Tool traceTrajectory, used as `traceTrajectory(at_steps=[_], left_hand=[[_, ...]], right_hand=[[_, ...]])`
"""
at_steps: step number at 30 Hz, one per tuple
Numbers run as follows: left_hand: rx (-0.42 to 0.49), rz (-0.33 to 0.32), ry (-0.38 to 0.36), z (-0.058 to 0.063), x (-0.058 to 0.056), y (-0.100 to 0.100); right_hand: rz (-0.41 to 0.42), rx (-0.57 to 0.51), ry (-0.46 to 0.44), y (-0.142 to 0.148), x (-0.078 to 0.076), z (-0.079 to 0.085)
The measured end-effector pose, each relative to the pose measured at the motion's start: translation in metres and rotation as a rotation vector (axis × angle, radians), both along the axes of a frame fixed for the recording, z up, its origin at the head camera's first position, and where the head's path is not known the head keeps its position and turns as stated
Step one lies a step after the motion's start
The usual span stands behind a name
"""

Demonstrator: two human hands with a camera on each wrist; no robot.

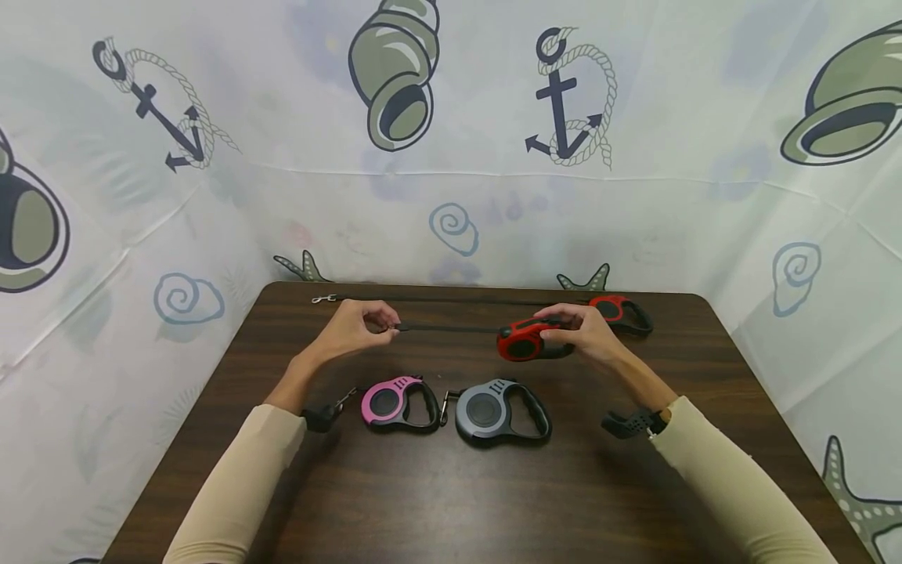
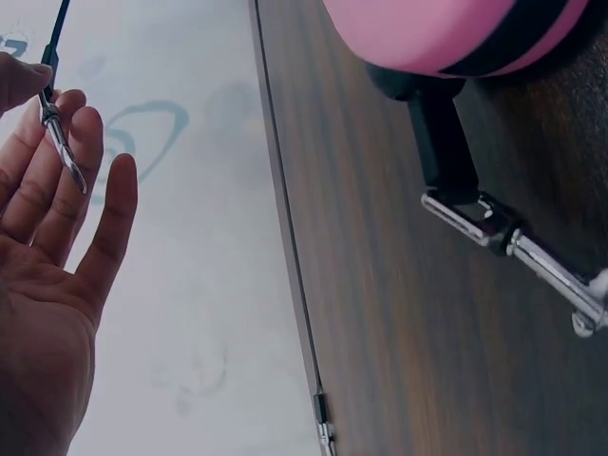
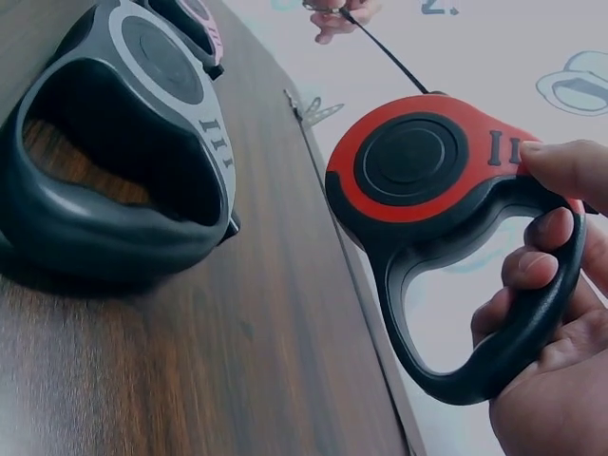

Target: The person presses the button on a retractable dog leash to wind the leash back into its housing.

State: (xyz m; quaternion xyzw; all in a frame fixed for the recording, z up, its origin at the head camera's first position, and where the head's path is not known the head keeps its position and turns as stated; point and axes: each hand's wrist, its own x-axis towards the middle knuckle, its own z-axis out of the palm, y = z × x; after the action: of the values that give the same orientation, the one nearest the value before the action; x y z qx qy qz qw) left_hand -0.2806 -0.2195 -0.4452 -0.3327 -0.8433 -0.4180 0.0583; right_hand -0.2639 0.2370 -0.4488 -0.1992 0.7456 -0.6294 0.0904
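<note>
My right hand (image 1: 579,330) grips the black handle of a red retractable dog leash (image 3: 411,160), its fingers curled through the loop and the thumb on the red casing. From that leash a dark cord (image 1: 451,328) runs out straight to the left. My left hand (image 1: 359,329) pinches the cord's end between thumb and fingers, with the metal clip (image 2: 63,147) hanging against the fingers in the left wrist view. Both hands are raised over the table's far half. Nearer lie a pink retractable leash (image 1: 384,401) and a grey retractable leash (image 1: 485,409), side by side.
Along the far edge of the dark wooden table (image 1: 451,501) lies another red leash (image 1: 610,307), its cord drawn out leftward to a metal clip (image 1: 324,298). A patterned white cloth (image 1: 338,211) hangs behind and at the sides. Dark bands are on both wrists.
</note>
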Motion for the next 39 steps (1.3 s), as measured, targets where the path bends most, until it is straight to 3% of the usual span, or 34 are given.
traceTrajectory(at_steps=[10,21,39], left_hand=[[0.003,-0.010,0.021,0.000,-0.001,0.005],[-0.008,-0.019,-0.024,-0.005,0.004,0.010],[0.004,-0.065,0.004,-0.005,0.002,0.022]], right_hand=[[0.023,-0.039,-0.013,-0.015,-0.002,0.000],[0.052,-0.058,-0.035,-0.038,-0.003,-0.008],[0.059,-0.072,-0.041,-0.063,-0.005,-0.007]])
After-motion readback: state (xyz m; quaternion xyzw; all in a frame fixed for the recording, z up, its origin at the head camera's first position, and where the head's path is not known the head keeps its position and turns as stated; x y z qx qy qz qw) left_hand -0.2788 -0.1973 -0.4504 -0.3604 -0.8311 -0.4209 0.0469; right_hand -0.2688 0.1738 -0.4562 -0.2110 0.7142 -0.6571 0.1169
